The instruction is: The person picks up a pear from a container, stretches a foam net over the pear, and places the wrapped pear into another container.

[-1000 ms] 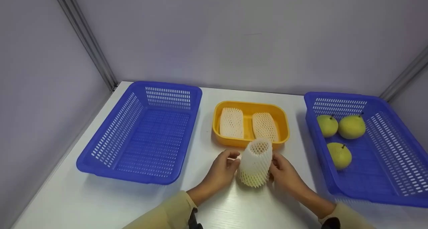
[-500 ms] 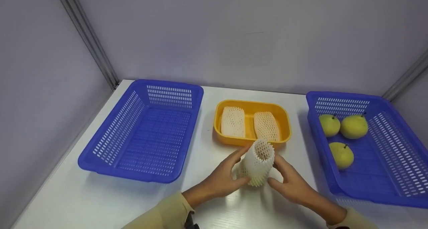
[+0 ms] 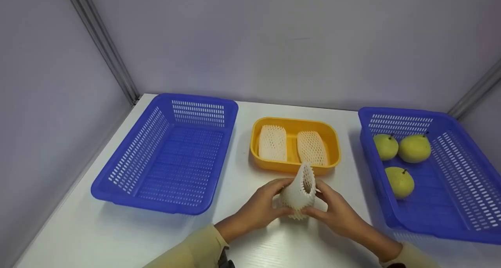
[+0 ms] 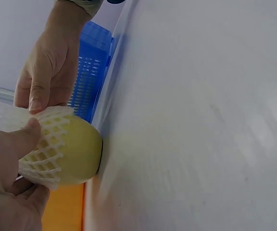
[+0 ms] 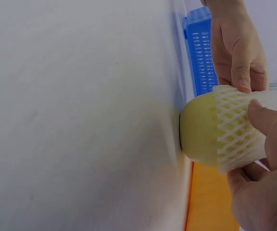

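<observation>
A white foam fruit net (image 3: 296, 193) stands upright at the front middle of the table, its top pinched to a narrow, pointed opening. Inside it sits a yellow-green pear (image 4: 84, 151), whose lower half is bare in the left wrist view and rests on the table. My left hand (image 3: 259, 208) grips the net from the left, thumb in front and fingers behind. From the right, my right hand (image 3: 337, 212) holds it the same way, both thumbs close together at the front. In the right wrist view, the net's lower edge (image 5: 222, 130) reaches about the pear's middle.
Just behind the hands is a yellow tray (image 3: 291, 143) with two flat foam nets (image 3: 273, 143) in it. A blue basket (image 3: 223, 158) stands at the left. Another blue basket (image 3: 391, 215), at the right, has three pears (image 3: 414, 148) inside. Walls close off the back and sides.
Both hands have shifted from the net's sides to a hold with thumbs in front. The net's opening has gone from wide and round to narrow, and the net sits slightly lower.
</observation>
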A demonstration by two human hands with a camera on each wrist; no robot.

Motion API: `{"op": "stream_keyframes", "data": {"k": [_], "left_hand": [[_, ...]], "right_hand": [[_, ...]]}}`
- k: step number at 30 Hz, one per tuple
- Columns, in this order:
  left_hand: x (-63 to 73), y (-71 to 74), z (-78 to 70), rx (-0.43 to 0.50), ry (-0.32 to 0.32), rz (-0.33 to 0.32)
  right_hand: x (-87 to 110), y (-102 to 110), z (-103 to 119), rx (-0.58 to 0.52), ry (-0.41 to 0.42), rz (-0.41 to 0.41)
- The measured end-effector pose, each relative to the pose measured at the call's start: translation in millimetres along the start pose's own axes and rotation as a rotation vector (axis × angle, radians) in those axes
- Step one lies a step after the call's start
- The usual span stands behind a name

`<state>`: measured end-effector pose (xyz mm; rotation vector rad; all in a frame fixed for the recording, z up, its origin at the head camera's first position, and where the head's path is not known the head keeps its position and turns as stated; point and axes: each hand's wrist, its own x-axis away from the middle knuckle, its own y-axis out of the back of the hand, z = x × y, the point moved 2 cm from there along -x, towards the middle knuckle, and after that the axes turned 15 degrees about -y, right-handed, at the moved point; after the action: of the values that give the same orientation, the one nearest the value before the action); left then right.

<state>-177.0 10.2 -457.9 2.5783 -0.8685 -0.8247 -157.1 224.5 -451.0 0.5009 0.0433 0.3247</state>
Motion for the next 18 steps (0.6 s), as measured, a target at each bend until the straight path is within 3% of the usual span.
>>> {"op": "stream_keyframes", "data": {"k": [12, 18], "left_hand": [[-1.3, 0.1, 12.2, 0.031, 0.110, 0.081], [1.2, -4.4, 16.8, -0.156, 0.143, 0.113]], "right_hand": [[-5.2, 6, -9, 0.006, -0.071, 0.151], [-8.5, 4, -9, 0.119, -0.089, 0.161]]}}
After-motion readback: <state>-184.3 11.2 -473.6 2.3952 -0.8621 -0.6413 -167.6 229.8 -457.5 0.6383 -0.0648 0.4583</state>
